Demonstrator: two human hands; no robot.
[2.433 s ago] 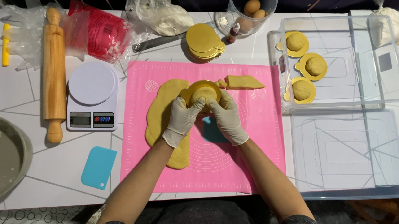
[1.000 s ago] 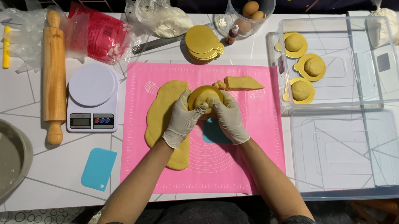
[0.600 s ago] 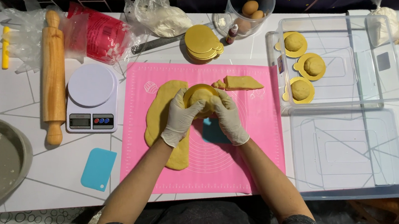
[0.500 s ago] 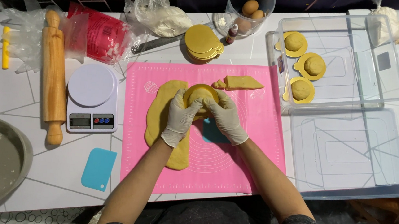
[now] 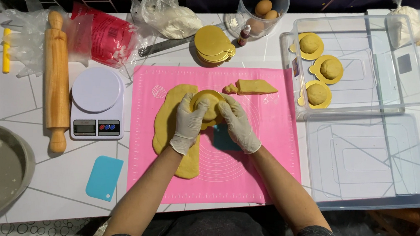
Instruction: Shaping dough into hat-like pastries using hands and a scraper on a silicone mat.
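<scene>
Three dough balls [image 5: 331, 68] on gold discs inside clear tray [image 5: 418, 74].

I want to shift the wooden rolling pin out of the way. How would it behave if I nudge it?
The rolling pin is a round cylinder lying flat on the table, so it would probably roll sideways, likely toward the scale close beside it. It looks like solid wood: probably stiff and fairly heavy.

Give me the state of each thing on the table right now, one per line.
Left hand: gloved, cupping the dough ball.
Right hand: gloved, cupping the dough ball.
Dough ball: on a gold disc.
Dough sheet: rolled flat on the pink mat.
Clear tray: open, three dough balls inside.
Rolling pin: lying idle.
Scale: bare.
</scene>
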